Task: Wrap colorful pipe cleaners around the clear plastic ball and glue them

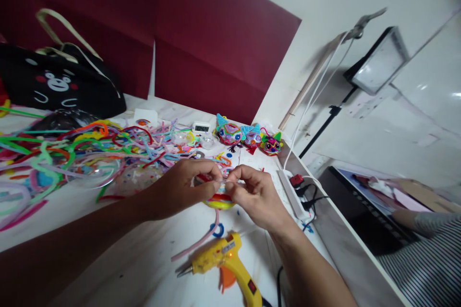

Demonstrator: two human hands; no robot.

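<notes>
Both hands meet over a round craft piece [220, 200] with red and yellow strips, at the middle of the head view. My left hand [183, 187] is closed, thumb and forefinger pinched at its top edge; what lies between the fingertips is too small to make out. Close beside it, my right hand [252, 192] is also closed in a pinch, its fingers at the upper right of the piece. A pink pipe cleaner [201, 242] trails below, next to a blue ring [218, 230]. Nearer me lies a yellow glue gun [218, 254] with an orange light lit.
Tangled colourful pipe cleaners [46, 153] cover the left side, before a black bag [61, 81]. Three decorated figures [252, 138] stand at the back near a small clock [201, 127]. A power strip [292, 194] is at right. Beyond the edge shows a person's striped sleeve [428, 244].
</notes>
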